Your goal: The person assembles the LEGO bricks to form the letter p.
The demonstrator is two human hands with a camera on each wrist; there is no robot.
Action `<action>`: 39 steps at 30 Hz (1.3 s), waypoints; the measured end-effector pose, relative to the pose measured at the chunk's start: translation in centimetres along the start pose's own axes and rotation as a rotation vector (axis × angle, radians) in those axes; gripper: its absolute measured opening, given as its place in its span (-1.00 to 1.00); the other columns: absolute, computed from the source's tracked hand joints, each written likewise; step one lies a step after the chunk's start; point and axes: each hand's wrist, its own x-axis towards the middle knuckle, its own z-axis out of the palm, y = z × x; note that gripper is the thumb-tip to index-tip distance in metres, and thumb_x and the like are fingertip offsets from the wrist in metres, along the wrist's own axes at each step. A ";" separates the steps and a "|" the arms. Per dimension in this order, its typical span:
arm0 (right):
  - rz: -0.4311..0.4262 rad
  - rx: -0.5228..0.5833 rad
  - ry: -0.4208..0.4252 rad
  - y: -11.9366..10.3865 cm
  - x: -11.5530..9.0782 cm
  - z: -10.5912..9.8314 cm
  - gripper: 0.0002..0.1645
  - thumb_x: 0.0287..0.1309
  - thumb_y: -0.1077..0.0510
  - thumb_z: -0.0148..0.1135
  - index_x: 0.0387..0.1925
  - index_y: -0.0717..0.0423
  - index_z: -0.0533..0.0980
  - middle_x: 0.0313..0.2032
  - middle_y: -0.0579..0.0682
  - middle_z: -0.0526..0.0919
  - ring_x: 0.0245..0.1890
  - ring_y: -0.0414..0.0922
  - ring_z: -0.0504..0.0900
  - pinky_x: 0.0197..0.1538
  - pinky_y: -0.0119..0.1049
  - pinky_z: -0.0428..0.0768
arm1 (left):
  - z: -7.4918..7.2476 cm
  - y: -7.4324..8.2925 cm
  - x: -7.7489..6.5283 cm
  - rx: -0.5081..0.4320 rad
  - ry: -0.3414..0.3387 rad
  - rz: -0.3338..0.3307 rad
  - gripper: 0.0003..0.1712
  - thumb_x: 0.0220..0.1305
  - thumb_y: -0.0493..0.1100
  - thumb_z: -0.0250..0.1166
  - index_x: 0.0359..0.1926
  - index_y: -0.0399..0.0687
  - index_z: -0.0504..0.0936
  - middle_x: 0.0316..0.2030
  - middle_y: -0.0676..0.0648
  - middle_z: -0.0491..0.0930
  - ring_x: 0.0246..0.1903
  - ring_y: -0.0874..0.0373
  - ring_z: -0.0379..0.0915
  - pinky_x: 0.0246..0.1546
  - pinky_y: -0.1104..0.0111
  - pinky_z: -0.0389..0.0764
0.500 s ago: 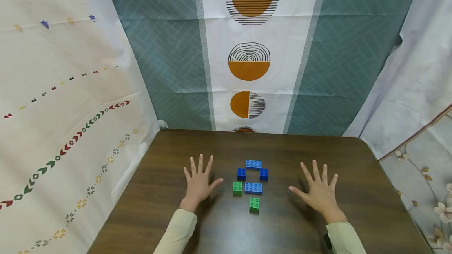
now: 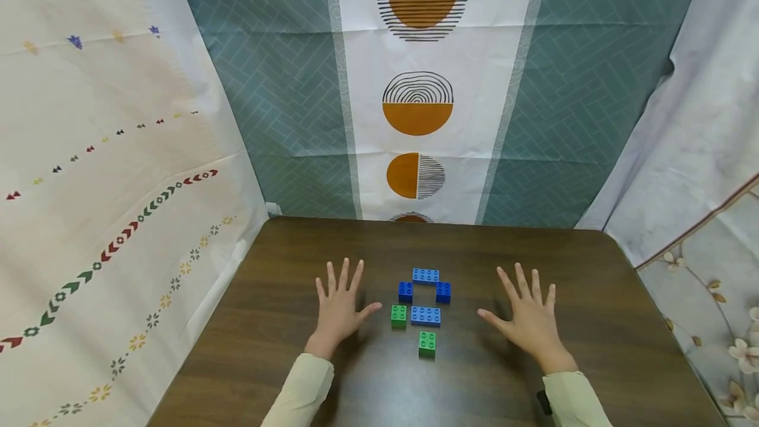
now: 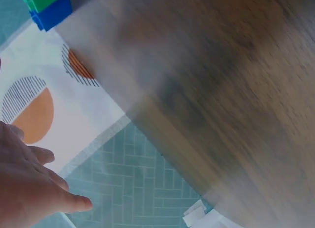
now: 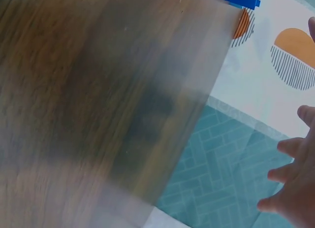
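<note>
1. The left hand (image 2: 339, 312) has straight, splayed fingers and holds nothing; its thumb is near a green square studded plastic brick (image 2: 398, 317).
2. The right hand (image 2: 530, 327) is likewise spread and bare, nearest a dark blue square studded plastic brick (image 2: 443, 292).
3. Between the hands, on the brown wood-grain table (image 2: 474, 391), that brick and its dark blue twin (image 2: 406, 292) sit between a far light blue oblong brick (image 2: 425, 275) and a near light blue oblong brick (image 2: 425, 316); whether corners touch is unclear.
4. A second green brick (image 2: 427, 344) lies apart, closest to the person.
5. Both wrist views crop the hands and bricks.
6. A pale sleeve (image 2: 578, 400) mostly hides a dark band (image 2: 543, 402).
</note>
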 end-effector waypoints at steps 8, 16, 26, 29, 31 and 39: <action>-0.033 0.045 0.039 -0.8 0.4 0.4 0.24 -0.01 -0.44 0.27 0.52 -0.17 -0.15 0.48 0.22 -0.11 0.44 0.31 -0.25 0.35 0.35 -0.41 | 0.1 1.0 0.0 -0.026 0.029 0.054 0.26 -0.02 0.41 0.35 0.53 0.18 -0.16 0.51 -0.13 -0.21 0.45 -0.24 -0.53 0.37 -0.23 -0.32; -0.065 0.097 0.062 -2.0 0.8 0.8 0.28 -0.05 -0.40 0.33 0.52 -0.09 -0.13 0.46 0.21 0.02 0.44 0.29 -0.13 0.37 0.36 -0.25 | 0.7 1.9 -0.2 -0.141 0.062 0.134 0.28 -0.06 0.31 0.44 0.53 0.11 -0.12 0.49 -0.16 -0.09 0.46 -0.21 -0.34 0.39 -0.15 -0.10; -0.098 0.209 0.044 -4.0 1.3 1.4 0.23 -0.03 -0.35 0.36 0.50 -0.01 -0.03 0.44 0.16 0.11 0.43 0.25 -0.03 0.34 0.36 -0.06 | 1.3 3.0 -0.6 -0.369 0.028 0.183 0.24 -0.03 0.09 0.51 0.52 0.08 -0.09 0.48 -0.10 -0.01 0.46 -0.12 -0.21 0.35 -0.12 0.11; -0.103 0.241 0.041 -4.6 1.2 1.7 0.20 -0.04 -0.30 0.40 0.48 0.03 0.02 0.42 0.16 0.15 0.42 0.24 0.01 0.32 0.38 -0.01 | 1.6 3.2 -0.8 -0.440 0.007 0.183 0.21 0.00 0.02 0.51 0.52 0.12 -0.09 0.46 -0.13 0.04 0.45 -0.12 -0.14 0.31 -0.09 0.20; -0.103 0.259 0.036 -5.0 1.1 1.9 0.19 -0.04 -0.28 0.42 0.47 0.04 0.03 0.41 0.17 0.17 0.41 0.23 0.04 0.31 0.38 0.02 | 1.7 3.3 -0.9 -0.484 -0.014 0.169 0.19 0.02 -0.02 0.50 0.52 0.16 -0.09 0.46 -0.15 0.04 0.43 -0.13 -0.09 0.29 -0.06 0.26; -0.044 0.449 -0.063 -6.2 0.7 2.6 0.12 0.03 -0.18 0.41 0.48 -0.06 0.01 0.43 0.20 0.11 0.39 0.27 0.09 0.22 0.45 0.14 | 2.2 3.7 -1.1 -0.592 -0.074 0.099 0.03 0.11 -0.10 0.45 0.50 0.11 0.04 0.42 -0.14 0.14 0.38 -0.12 0.09 0.28 -0.01 0.30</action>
